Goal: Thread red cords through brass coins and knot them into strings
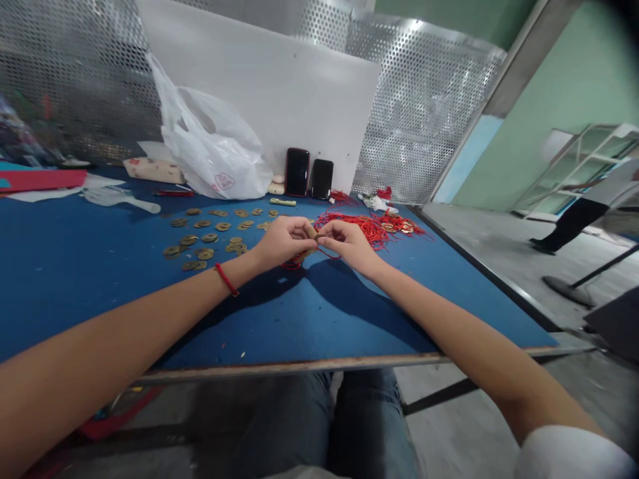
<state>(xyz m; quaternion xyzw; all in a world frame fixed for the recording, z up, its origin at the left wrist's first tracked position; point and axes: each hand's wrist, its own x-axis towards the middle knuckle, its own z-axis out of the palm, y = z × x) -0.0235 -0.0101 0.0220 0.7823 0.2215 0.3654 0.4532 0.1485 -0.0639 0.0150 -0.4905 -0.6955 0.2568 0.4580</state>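
Note:
My left hand and my right hand meet fingertip to fingertip above the blue table. Pinched between them is a small brass-coloured coin, mostly covered by my fingers. A red cord runs from the pinch and under my right fingers. More red cord hangs below my left hand, partly hidden. Left of my hands, many round brass coins lie spread in loose rows and small piles. Just behind my right hand is a heap of red cords.
A white plastic bag stands at the back, beside two dark phones leaning on a white board. Corded coins lie at the right. The table's front edge runs above my knees. A person is at far right.

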